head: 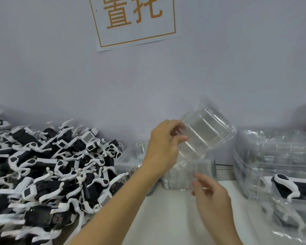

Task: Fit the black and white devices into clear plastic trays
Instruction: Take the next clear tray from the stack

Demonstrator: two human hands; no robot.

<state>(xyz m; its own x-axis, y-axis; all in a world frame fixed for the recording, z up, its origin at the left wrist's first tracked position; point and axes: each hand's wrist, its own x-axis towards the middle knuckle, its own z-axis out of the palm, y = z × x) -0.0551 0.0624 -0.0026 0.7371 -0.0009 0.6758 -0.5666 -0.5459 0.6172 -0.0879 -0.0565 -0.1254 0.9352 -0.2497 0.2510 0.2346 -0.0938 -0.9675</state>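
Note:
My left hand [163, 147] pinches the near edge of a clear plastic tray [208, 127] and holds it tilted in the air above a stack of empty clear trays [185, 175] by the wall. Below that stack my right hand [213, 197] hovers with relaxed fingers; its fingertips are at the stack's front edge, and contact is unclear. A big heap of black and white devices [48, 167] covers the table's left side. On the right, one black and white device [290, 185] lies in a filled tray on a pile of trays.
A second stack of clear trays [131, 158] stands behind my left forearm. Piled trays [276, 152] fill the right side. The white tabletop [166, 218] lies between heap and trays. A paper sign [136, 20] hangs on the wall behind.

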